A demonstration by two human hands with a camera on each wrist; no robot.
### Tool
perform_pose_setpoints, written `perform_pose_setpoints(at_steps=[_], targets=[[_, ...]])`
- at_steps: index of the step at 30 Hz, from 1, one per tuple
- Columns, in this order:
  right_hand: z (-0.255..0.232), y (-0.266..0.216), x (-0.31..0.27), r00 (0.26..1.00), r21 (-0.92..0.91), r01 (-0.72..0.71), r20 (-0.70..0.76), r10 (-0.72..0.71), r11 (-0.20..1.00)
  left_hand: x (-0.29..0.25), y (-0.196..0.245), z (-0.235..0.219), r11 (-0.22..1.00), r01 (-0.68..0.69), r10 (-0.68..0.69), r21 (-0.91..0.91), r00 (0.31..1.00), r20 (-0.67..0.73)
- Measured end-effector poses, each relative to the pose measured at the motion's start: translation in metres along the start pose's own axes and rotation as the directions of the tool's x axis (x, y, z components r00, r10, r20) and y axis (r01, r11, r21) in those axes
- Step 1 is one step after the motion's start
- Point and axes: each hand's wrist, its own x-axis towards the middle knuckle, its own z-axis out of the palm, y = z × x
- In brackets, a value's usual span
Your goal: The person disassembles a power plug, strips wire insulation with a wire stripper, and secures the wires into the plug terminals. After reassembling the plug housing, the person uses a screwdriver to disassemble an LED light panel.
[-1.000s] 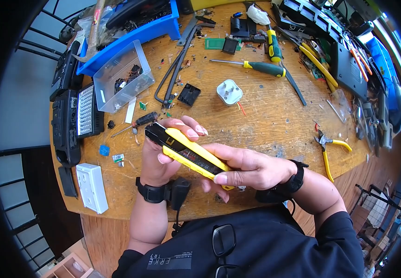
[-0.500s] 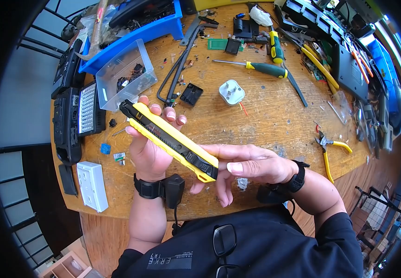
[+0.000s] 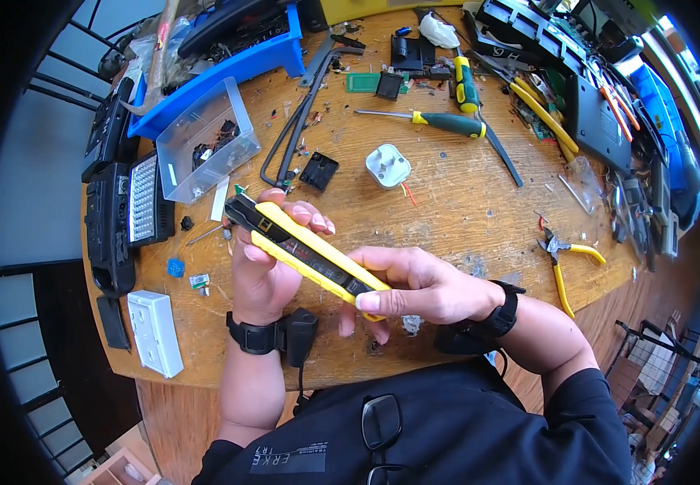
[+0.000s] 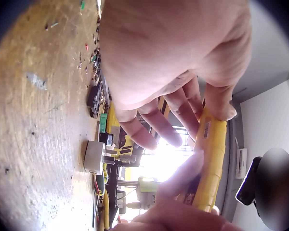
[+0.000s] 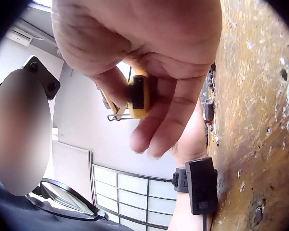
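Note:
A yellow and black utility knife (image 3: pixel 311 257) is held over the near part of the table, its dark front end toward the left. My left hand (image 3: pixel 265 279) grips the front half between thumb and fingers. At the rear end, my right hand (image 3: pixel 435 291) pinches the knife, thumb on top and index finger along the side. In the left wrist view the yellow body (image 4: pixel 213 154) runs down from the left thumb toward the right fingers. The right wrist view shows the black rear end (image 5: pixel 138 96) between thumb and fingers. No blade shows.
Beyond the hands lie a white plug (image 3: pixel 388 166) with red wires, a black plastic shell (image 3: pixel 318 171) and a screwdriver (image 3: pixel 451 123). Yellow-handled cutters (image 3: pixel 560 250) lie at the right. To the left stand a clear bin (image 3: pixel 241 145) of scraps and a white box (image 3: pixel 154 333).
Half a second ago the right thumb was off the knife, which sat further left and up in the left hand. Now the right thumb is back on its rear end.

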Motion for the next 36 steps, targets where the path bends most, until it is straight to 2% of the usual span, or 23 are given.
perform_pose_setpoints(at_steps=[3,5,7,15,17,19,21,23,26,29,33,35,36], targets=[[0.003,0.0,-0.001,0.999,-0.021,0.023,-0.036,-0.024,1.0,-0.001,0.0,0.001,0.998,-0.021,0.02,0.064,1.0,0.018],[0.002,-0.002,-0.002,0.997,-0.098,-0.02,-0.07,0.013,0.995,-0.001,0.001,0.002,0.996,-0.018,0.016,0.087,1.0,0.024],[0.002,0.0,0.0,0.993,-0.139,-0.007,-0.114,-0.009,0.99,-0.002,-0.001,0.001,0.992,-0.008,0.005,0.125,1.0,0.018],[0.0,0.001,-0.002,0.989,-0.199,0.032,-0.133,-0.06,0.979,-0.004,0.001,0.004,0.979,0.047,-0.055,0.2,0.998,0.037],[0.0,0.002,-0.001,0.986,-0.206,0.033,-0.154,-0.066,0.978,-0.003,0.002,0.006,0.981,0.048,-0.049,0.186,0.999,0.002],[0.0,0.003,0.001,0.968,-0.238,0.076,-0.216,-0.129,0.968,-0.002,-0.001,0.004,0.993,0.029,-0.022,0.114,0.998,-0.057],[-0.001,0.001,-0.001,0.956,-0.256,0.086,-0.251,-0.152,0.963,-0.001,-0.004,0.009,0.991,0.042,-0.035,0.124,0.997,-0.061],[-0.005,0.001,0.0,0.959,-0.264,0.01,-0.271,-0.084,0.965,-0.005,-0.002,0.009,0.992,0.062,-0.051,0.112,0.993,-0.103],[-0.001,0.0,0.0,0.955,-0.259,-0.039,-0.295,-0.041,0.965,-0.003,-0.001,0.009,0.996,0.073,-0.07,0.058,0.996,-0.051],[-0.001,0.003,0.001,0.961,-0.249,0.002,-0.268,-0.071,0.968,-0.004,-0.001,0.002,0.994,0.091,-0.092,0.052,0.996,0.006],[0.0,0.003,0.003,0.957,-0.262,0.011,-0.277,-0.086,0.965,-0.005,0.0,0.002,0.995,0.087,-0.087,0.055,0.996,0.009],[-0.003,0.004,0.002,0.957,-0.259,-0.004,-0.281,-0.072,0.966,-0.005,0.0,0.004,0.994,0.1,-0.099,0.042,0.995,-0.034],[-0.002,0.003,0.002,0.937,-0.467,0.039,-0.29,-0.194,0.883,-0.004,0.0,0.005,0.996,0.087,-0.085,0.031,0.995,-0.057]])
